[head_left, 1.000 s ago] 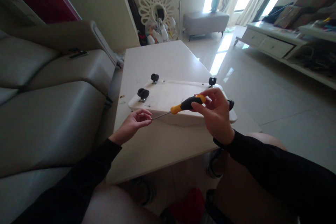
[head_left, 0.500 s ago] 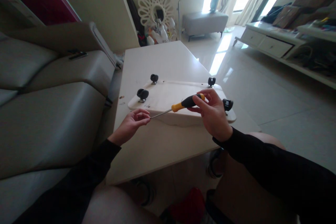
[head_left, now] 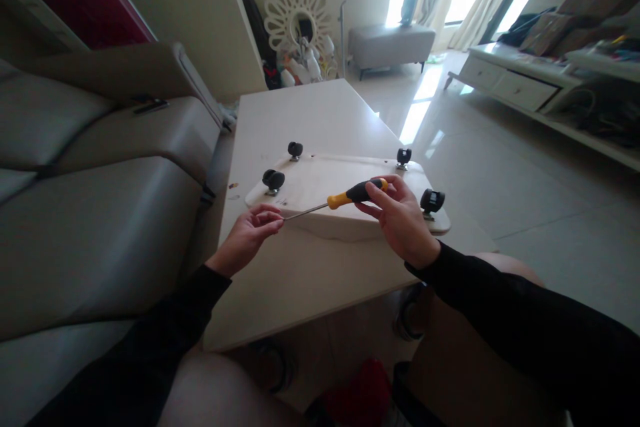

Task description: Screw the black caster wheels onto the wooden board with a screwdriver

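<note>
A screwdriver [head_left: 345, 197] with a yellow and black handle is held nearly level above the near edge of a white board [head_left: 330, 180]. My right hand [head_left: 403, 220] grips its handle near the butt end. At the other end, my left hand [head_left: 250, 233] pinches the tip of the metal shaft between thumb and fingers; whether a small part sits there too is hidden. Black casters stand up from the board's corners: two on the left, a near one [head_left: 273, 180] and a far one [head_left: 295, 149], and two on the right, a far one [head_left: 404, 157] and a near one [head_left: 432, 201].
The board lies on a pale table [head_left: 295, 280]. A grey sofa [head_left: 100, 227] runs along the left, with a dark flat object [head_left: 151, 107] on it. Behind are a white-framed mirror [head_left: 299, 13] and a grey bench [head_left: 391, 47]. A white cabinet [head_left: 515, 83] stands to the right.
Both hands and the screwdriver have shifted very slightly, with the shaft tip a little higher and to the left. The near right caster shows more fully. Both grips stay the same.
</note>
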Tool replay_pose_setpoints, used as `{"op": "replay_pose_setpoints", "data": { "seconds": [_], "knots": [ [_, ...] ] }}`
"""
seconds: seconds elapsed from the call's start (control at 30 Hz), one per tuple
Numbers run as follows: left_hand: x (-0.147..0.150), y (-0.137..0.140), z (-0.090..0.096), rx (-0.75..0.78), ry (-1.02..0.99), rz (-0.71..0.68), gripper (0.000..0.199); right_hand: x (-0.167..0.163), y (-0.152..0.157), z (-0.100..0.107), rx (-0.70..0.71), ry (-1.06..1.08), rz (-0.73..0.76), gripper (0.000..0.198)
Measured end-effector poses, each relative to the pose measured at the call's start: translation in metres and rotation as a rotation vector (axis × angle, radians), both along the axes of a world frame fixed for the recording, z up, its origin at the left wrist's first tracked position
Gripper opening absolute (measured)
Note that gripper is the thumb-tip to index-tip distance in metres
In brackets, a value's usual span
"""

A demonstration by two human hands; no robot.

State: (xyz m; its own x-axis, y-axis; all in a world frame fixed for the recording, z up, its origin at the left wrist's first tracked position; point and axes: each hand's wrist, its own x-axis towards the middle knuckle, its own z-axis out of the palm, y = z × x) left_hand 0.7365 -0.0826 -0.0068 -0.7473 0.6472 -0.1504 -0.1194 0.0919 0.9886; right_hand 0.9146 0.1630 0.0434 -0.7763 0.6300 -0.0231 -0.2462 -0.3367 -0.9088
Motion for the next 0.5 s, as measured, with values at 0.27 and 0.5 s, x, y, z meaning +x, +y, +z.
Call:
{"op": "replay_pose_setpoints", "data": {
  "seconds": [0.27,0.5],
  "knots": [
    [-0.0009,-0.0013,0.0017,-0.005,-0.004,0.008,0.043,0.0021,-0.0001,-0.0011,0.013,-0.012,0.034,0.039],
    [-0.0023,-0.002,0.0012,0.011,-0.029,0.012,0.041,0.0027,-0.0017,0.0,0.008,-0.011,0.032,0.041]
  ]
}}
